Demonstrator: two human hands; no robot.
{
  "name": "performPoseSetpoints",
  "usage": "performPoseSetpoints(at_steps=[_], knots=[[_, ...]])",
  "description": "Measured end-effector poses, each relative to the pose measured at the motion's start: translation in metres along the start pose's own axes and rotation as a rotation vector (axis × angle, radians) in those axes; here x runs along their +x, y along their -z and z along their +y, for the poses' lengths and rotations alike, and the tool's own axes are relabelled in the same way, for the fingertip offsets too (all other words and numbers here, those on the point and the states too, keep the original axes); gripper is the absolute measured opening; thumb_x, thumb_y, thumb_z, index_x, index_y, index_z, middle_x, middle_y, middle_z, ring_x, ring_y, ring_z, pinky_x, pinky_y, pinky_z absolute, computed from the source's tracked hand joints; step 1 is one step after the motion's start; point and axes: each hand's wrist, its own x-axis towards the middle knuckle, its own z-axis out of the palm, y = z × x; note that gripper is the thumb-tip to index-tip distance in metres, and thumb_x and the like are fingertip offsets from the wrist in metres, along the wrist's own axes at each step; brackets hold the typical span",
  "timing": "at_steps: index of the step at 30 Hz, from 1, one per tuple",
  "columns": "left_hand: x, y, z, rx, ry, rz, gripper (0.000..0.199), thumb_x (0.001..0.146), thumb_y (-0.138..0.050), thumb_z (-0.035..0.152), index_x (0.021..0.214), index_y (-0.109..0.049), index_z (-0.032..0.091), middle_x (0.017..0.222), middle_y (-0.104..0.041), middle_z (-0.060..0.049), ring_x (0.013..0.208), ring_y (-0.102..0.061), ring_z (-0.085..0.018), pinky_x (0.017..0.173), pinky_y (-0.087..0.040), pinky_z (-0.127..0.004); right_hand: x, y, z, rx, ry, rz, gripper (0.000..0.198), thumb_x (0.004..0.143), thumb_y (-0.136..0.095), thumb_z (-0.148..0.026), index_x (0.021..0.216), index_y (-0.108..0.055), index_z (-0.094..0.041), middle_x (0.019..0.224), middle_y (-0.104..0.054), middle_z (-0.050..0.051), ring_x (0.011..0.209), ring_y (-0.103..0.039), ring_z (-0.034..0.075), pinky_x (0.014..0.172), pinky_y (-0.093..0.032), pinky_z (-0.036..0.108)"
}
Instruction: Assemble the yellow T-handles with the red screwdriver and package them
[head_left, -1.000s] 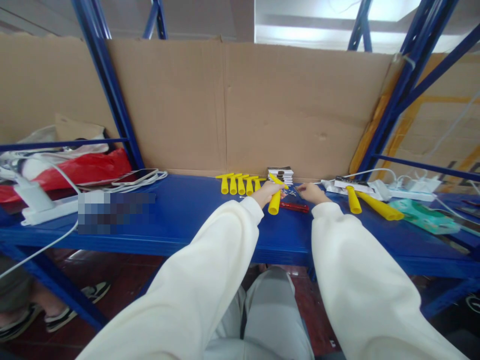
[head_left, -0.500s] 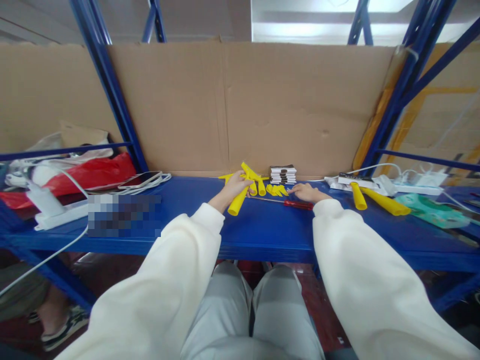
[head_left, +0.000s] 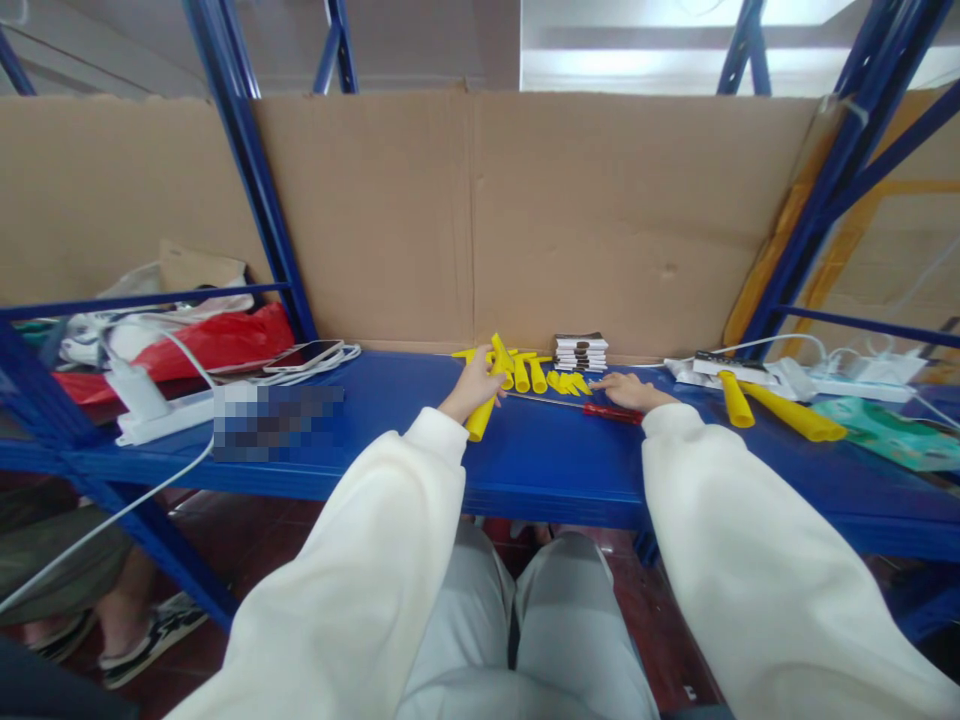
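Observation:
My left hand is closed around a yellow tapered tube, which stands tilted with its wide end low and towards me. More yellow tapered tubes lie just beyond it. My right hand rests on the shelf with its fingers stretched left, beside small yellow pieces. Whether a tiny part sits under those fingertips is too small to tell. Below that hand lies a screwdriver with a red handle, its shaft pointing left.
A stack of black-and-white small boxes stands against the cardboard wall. Two yellow tubes lie at right by a green packet and white cables. At left are a power strip, a phone and a red bag.
The view has shifted, so everything sits slightly further right. The yellow tube in my left hand has turned steeper. My right hand stays by the small yellow pieces.

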Motion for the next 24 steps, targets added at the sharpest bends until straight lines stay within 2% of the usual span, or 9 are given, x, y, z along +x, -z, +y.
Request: performPoseSetpoints(at_steps=[8, 24], knots=[[-0.002, -0.002, -0.002, 0.083, -0.022, 0.001, 0.056, 0.085, -0.054, 0.001, 0.138, -0.044, 0.017, 0.104, -0.064, -0.007, 0.047, -0.057, -0.004, 0.044, -0.048, -0.018, 0.0, 0.0, -0.006, 0.006, -0.068, -0.093, 0.056, 0.091, -0.033, -0.028, 0.138, -0.061, -0.038, 0.159, -0.041, -0.002, 0.146, -0.033, 0.037, 0.113, -0.027, 0.07], [-0.004, -0.001, 0.001, 0.039, -0.001, -0.006, 0.058, 0.085, -0.056, 0.001, 0.139, -0.042, 0.017, 0.1, -0.065, -0.005, 0.046, -0.058, -0.003, 0.044, -0.048, -0.015, -0.007, 0.011, -0.017, 0.014, -0.085, -0.151, 0.056, 0.096, -0.026, -0.033, 0.145, -0.054, -0.033, 0.164, -0.031, 0.001, 0.151, -0.024, 0.035, 0.117, -0.02, 0.068]])
